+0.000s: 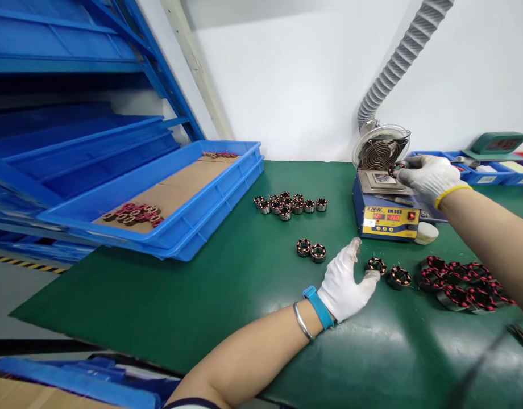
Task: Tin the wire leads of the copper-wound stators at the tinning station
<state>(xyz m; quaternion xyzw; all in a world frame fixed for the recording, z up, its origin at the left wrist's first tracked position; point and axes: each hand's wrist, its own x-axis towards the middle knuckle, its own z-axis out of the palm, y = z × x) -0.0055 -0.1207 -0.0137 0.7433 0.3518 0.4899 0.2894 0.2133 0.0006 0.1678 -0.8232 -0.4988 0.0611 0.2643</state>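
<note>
Head view is showing the right hand [430, 177] pinching a small wound coil [392, 168] in its closed grip over the solder pot [387, 211], while the left hand [344, 284] is resting on the green surface [244, 295], grip spread apart, another coil [376, 264] just beyond its fingertips.

Two gloved hands [345, 284], two stacked blue trays [227, 187] — one solder pot [387, 213]

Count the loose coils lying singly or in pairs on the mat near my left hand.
4: a pair just beyond the left hand, one coil at its fingertips, another right of that. Clustered piles excluded.
</note>
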